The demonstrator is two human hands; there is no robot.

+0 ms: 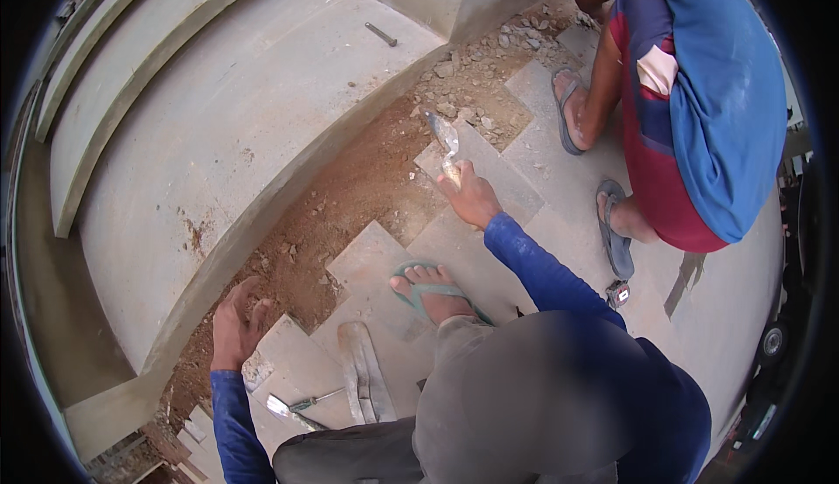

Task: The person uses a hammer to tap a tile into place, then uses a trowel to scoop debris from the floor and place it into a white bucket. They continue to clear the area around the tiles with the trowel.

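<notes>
My right hand (473,197) is closed round the handle of a trowel (447,137). The trowel's pale, smeared blade points away from me, over the far corner of a grey paving tile (489,165). To the left, my left hand (238,327) hovers with bent fingers apart and nothing in it. Beneath it lie the edge of the concrete step and a strip of reddish soil (301,266). This strip runs between the step and the stair-like edge of the laid tiles (371,257).
A long flat bar (363,370), a screwdriver (316,399) and a metal-bladed tool (288,412) lie near my knee. Rubble (472,91) fills the far soil. A bolt (381,35) rests on the curved step (262,100). A co-worker (717,91) crouches at right, near a tape measure (618,293).
</notes>
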